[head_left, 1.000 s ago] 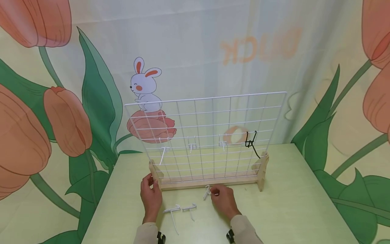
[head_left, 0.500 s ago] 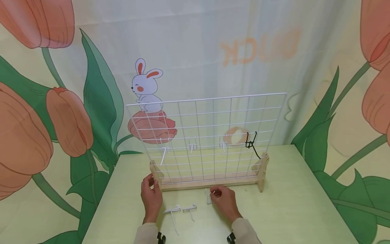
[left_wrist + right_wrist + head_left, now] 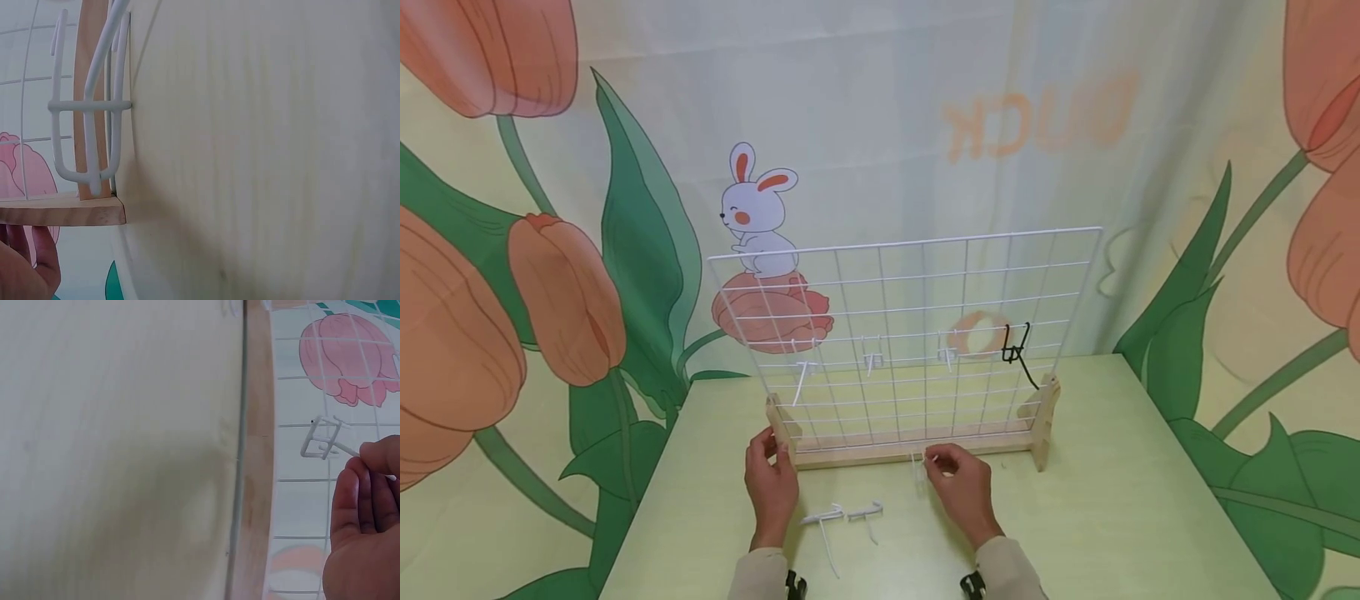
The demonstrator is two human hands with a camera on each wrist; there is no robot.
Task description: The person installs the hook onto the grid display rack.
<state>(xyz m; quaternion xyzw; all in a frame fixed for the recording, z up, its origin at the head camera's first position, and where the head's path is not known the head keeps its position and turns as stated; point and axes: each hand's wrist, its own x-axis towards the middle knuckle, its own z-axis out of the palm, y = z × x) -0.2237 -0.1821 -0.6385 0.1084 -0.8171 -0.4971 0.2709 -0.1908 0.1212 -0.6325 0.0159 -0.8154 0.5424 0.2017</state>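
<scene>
My right hand point(image 3: 964, 493) pinches a white wire hook point(image 3: 319, 439) by its prong between thumb and fingers. In the right wrist view the hook's frame overlaps the white wire grid panel point(image 3: 902, 244); in the head view it is low, just in front of the wooden base point(image 3: 917, 447). My left hand point(image 3: 769, 490) is at the stand's left wooden end piece point(image 3: 782, 429), fingertips against its outer face. Two white hooks lie on the table between the hands, a longer one point(image 3: 823, 517) and a shorter one point(image 3: 867, 511).
On one row of the grid hang a left white hook point(image 3: 806, 367), a middle white hook point(image 3: 872, 361), another white hook point(image 3: 947, 357) and a black hook point(image 3: 1015, 354). A printed curtain point(image 3: 880, 125) hangs behind the pale table point(image 3: 1120, 517).
The right hand has moved slightly right and forward, and the hook it pinches has turned, its frame now upright toward the grid. The left hand has stayed at the end piece.
</scene>
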